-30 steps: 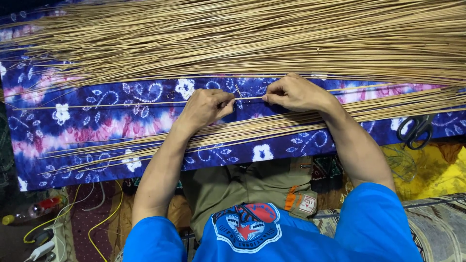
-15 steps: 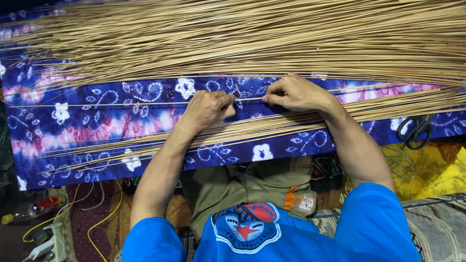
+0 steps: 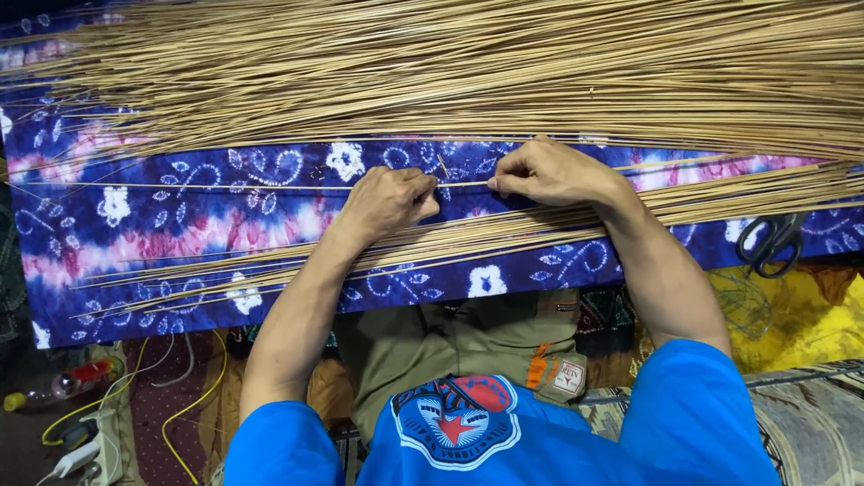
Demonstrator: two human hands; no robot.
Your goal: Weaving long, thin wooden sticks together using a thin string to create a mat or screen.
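Note:
A single thin tan stick (image 3: 225, 186) lies lengthwise across a blue, pink and white patterned cloth (image 3: 135, 234). My left hand (image 3: 387, 202) pinches this stick at the middle of the cloth. My right hand (image 3: 544, 171) pinches the same stick a short way to the right. A small splinter stands up from the stick between the two hands. A wide heap of the same sticks (image 3: 450, 72) covers the far side of the cloth. A thinner bundle of sticks (image 3: 504, 232) runs under my wrists on the near side.
Black-handled scissors (image 3: 769, 238) lie at the cloth's right edge beside a yellow cloth (image 3: 810, 315). At the lower left are a plastic bottle (image 3: 63, 385), yellow cables (image 3: 193, 405) and a white power strip (image 3: 81, 454). My knees are under the cloth's near edge.
My left hand has slid slightly right along the stick towards my right hand. The view has drifted a little. The right hand has stayed in place.

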